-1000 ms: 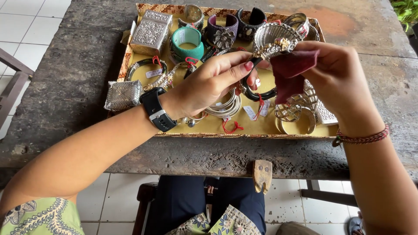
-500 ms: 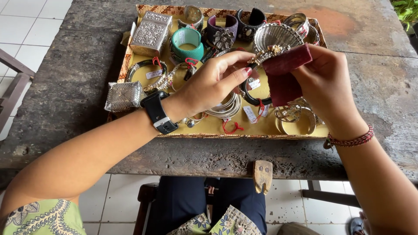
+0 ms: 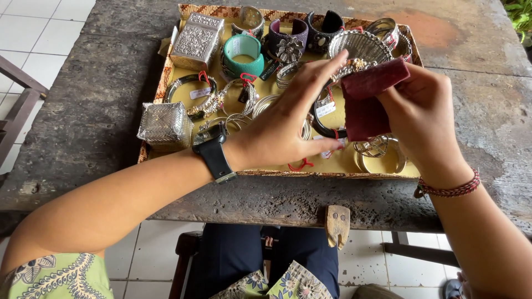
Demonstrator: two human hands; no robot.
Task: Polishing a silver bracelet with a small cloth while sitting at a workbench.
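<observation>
My left hand [image 3: 282, 130], with a black watch [image 3: 213, 152] on its wrist, reaches over a tray of jewellery [image 3: 166, 83]. Its thumb and fingers grip a black bangle [image 3: 324, 128] topped with a silver ornament [image 3: 354, 65]; a paper tag hangs from the bangle. My right hand [image 3: 424, 119] pinches a folded dark red cloth [image 3: 366, 102] and presses it against the bangle's ornament. Both hands hover just above the right half of the tray.
The tray sits on a dark stone table [image 3: 83, 111] and holds a silver embossed box [image 3: 197, 39], a woven silver box [image 3: 165, 126], a teal cuff [image 3: 244, 52], a purple cuff [image 3: 288, 39], a filigree silver bowl [image 3: 360, 44] and several bangles. A chair frame [image 3: 16, 105] stands left.
My left fingers have stretched up and to the right along the bangle. The red cloth in my right hand has slid slightly downward over it.
</observation>
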